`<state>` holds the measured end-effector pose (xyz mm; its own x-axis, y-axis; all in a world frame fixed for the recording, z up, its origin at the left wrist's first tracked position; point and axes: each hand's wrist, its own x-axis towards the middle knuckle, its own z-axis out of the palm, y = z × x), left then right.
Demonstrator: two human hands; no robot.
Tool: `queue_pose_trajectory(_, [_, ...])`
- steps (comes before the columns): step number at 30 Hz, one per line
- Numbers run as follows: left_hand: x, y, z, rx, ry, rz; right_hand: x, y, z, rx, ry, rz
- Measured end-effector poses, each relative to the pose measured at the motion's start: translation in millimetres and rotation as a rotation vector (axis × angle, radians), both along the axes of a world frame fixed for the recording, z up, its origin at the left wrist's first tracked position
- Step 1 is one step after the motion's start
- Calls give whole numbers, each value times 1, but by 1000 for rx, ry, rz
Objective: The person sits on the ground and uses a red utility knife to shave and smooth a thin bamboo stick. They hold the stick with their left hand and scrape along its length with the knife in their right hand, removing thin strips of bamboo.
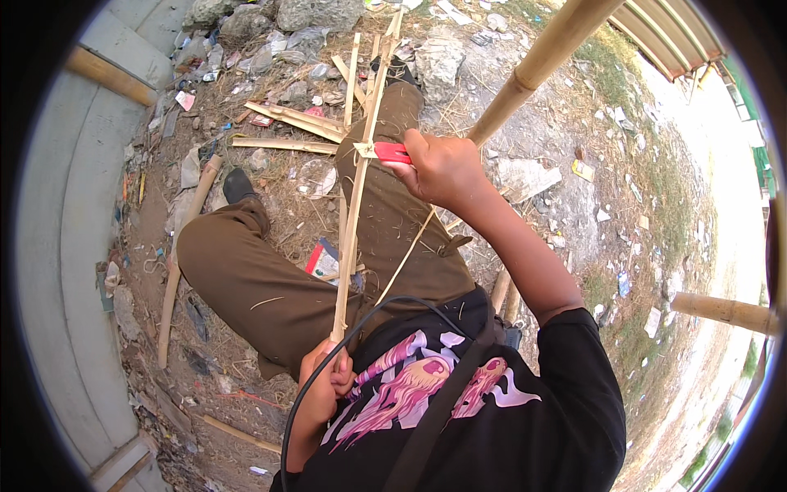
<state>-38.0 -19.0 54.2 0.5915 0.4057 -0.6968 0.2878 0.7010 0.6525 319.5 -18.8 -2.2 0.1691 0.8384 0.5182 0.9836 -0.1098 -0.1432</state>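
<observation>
A long, pale bamboo strip (352,225) slants across my right thigh, running from my lap toward my right foot. My left hand (328,369) is closed around its near end, close to my belly. In my right hand (447,170) is a red-handled knife (392,153), gripped with the thumb along the handle. The knife meets the strip above my right knee, where small pale shavings curl up; its blade is mostly hidden there. Thin shavings also cling to my brown trousers (402,213).
Several split bamboo pieces (303,123) lie beyond my knees. A thick bamboo pole (541,57) rises at the right, and another pole (187,238) lies left. Rocks (320,12) and litter cover the ground. A grey wall (78,271) stands left. A black cable (299,394) crosses my left arm.
</observation>
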Motion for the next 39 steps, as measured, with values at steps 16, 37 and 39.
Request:
queue_pose_trajectory(16, [-23, -2, 12, -88, 212, -113, -56, -3, -68, -100, 283, -55])
queue_pose_trajectory(37, [-10, -11, -7, -33, 292, -31, -36, -17, -74, 13, 512, 11])
queue_pose_trajectory(39, [-5, -9, -4, -31, 295, -51, -37, -19, -71, 0, 540, 9])
